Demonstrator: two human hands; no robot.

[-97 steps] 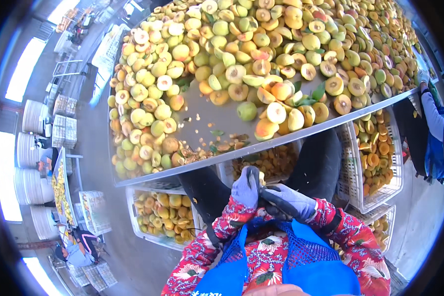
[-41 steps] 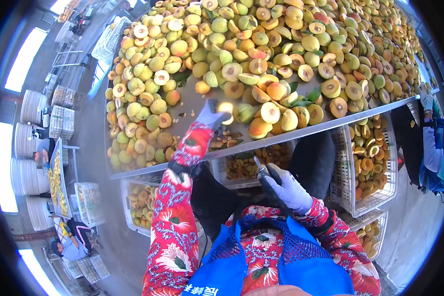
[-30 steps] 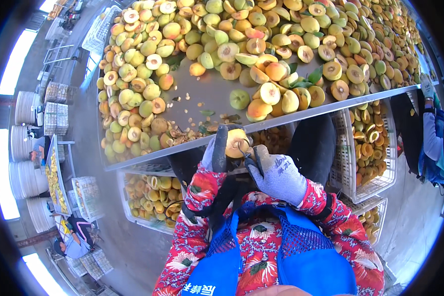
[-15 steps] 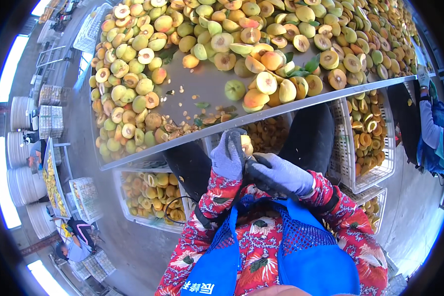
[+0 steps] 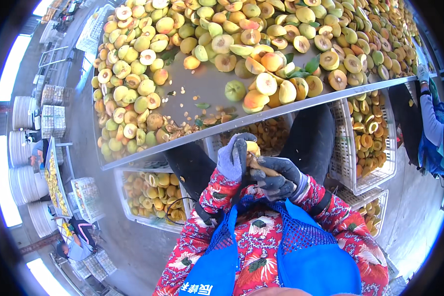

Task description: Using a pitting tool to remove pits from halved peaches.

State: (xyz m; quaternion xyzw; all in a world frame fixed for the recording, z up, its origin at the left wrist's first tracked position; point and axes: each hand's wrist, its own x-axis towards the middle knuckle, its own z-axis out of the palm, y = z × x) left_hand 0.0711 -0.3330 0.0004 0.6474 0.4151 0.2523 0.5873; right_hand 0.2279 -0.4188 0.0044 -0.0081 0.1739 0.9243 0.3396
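My left hand (image 5: pixel 233 157), in a grey and black work glove, is closed around a yellow peach piece (image 5: pixel 252 148) above the gap between my knees. Against its lower side, my right hand (image 5: pixel 280 178), gloved the same way, is closed on a slim brownish thing (image 5: pixel 266 169) that looks like a tool handle. Its working end is hidden between the hands and the fruit. Just beyond, a metal-edged table (image 5: pixel 182 106) bears heaps of halved peaches (image 5: pixel 266 84), with loose pits and scraps near its front edge.
White crates of peach halves stand below the table: one at left (image 5: pixel 155 195), one at right (image 5: pixel 362 143), another between my legs (image 5: pixel 266 135). A co-worker's sleeve (image 5: pixel 432 121) shows at far right. A person (image 5: pixel 79 246) sits at far left, near stacked white tubs (image 5: pixel 24 143).
My right hand has turned so its dark-gloved fingers face up, and the brownish thing now shows between the hands. The left hand still grips the peach piece, slightly shifted.
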